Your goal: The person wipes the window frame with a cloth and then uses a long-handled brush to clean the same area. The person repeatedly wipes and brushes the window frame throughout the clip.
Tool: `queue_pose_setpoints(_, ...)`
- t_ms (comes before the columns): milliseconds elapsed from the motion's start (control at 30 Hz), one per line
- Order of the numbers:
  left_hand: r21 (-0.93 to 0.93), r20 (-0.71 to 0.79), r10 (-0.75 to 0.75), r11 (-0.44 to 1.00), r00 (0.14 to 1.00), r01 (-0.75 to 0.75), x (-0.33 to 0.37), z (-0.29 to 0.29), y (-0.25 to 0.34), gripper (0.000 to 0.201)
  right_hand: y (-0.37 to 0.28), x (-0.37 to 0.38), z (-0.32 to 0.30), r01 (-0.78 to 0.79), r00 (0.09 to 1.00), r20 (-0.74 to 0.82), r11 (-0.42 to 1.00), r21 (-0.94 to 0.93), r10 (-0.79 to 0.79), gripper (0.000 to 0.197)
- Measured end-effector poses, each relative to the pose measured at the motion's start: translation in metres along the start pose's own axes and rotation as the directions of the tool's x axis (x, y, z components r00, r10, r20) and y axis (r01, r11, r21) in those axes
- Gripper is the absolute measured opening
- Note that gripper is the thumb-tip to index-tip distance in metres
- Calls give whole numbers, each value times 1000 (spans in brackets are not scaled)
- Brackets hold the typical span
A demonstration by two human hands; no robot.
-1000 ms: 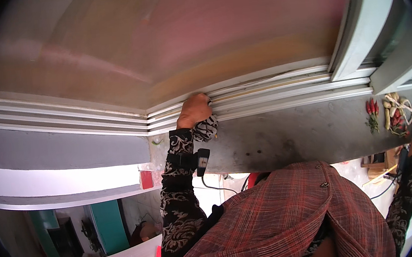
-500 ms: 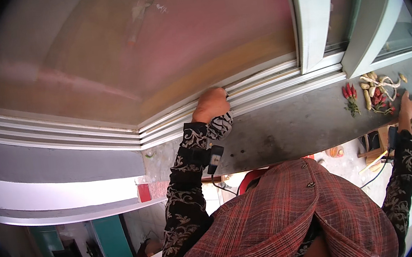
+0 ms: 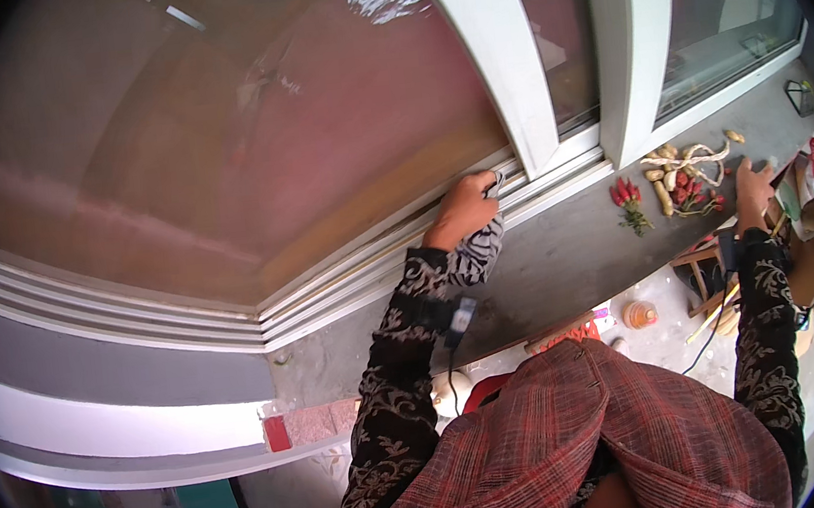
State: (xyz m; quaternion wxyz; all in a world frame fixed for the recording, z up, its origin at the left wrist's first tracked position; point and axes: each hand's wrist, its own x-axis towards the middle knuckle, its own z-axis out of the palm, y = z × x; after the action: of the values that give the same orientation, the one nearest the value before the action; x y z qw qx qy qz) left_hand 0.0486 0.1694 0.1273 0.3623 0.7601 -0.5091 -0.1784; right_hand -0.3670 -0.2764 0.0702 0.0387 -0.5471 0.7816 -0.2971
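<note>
A black-and-white patterned cloth (image 3: 478, 250) is bunched in my left hand (image 3: 465, 210), whose fingers are closed on it. That hand presses down on the white sliding-window track (image 3: 386, 246), just left of an upright white frame bar. Over at the right, my right hand (image 3: 755, 186) rests at the front edge of the grey sill (image 3: 546, 259), fingers stretched out and holding nothing. Close beside it lie a bundle of peanuts with a pale cord (image 3: 705, 158) and some red peppers (image 3: 691, 192). Another small bunch of red peppers (image 3: 626, 193) with green stems lies a little to the left.
Glass panes in white frames (image 3: 638, 41) rise behind the sill. A small dark wire-framed object (image 3: 799, 97) stands at the sill's far right. Below, the floor holds an amber-coloured jar (image 3: 640, 315), a wooden stool (image 3: 702, 273) and cardboard pieces (image 3: 809, 256).
My left hand has slid the cloth rightward along the track, nearer the upright frame bar. The view has turned, bringing more of the right window and sill into sight. My right hand stays at the sill.
</note>
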Motion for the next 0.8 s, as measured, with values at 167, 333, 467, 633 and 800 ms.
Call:
queue_pose_setpoints(167,-592,-9,-40,806,999,27,-1,0,12,53,9,12,38,14,999,31,1000,3,-14,78)
queue_pose_setpoints(333,-871,-153,-209,491,966,-31,-24,-17,21,59,13,17,64,-60,997,43,997,38,58,76)
queue_pose_setpoints(467,-962,-212,-203,215,956,-168,-46,-25,25,64,13,15,65,-54,998,26,998,39,53,78)
queue_pose_setpoints(633,-954,-274,-125,158,954,-253,-52,-17,7,64,15,13,78,-58,997,49,998,35,56,78)
queue_pose_setpoints(800,-949,-280,-64,167,958,-266,-60,-12,-5,61,17,11,78,-54,996,72,997,57,49,79)
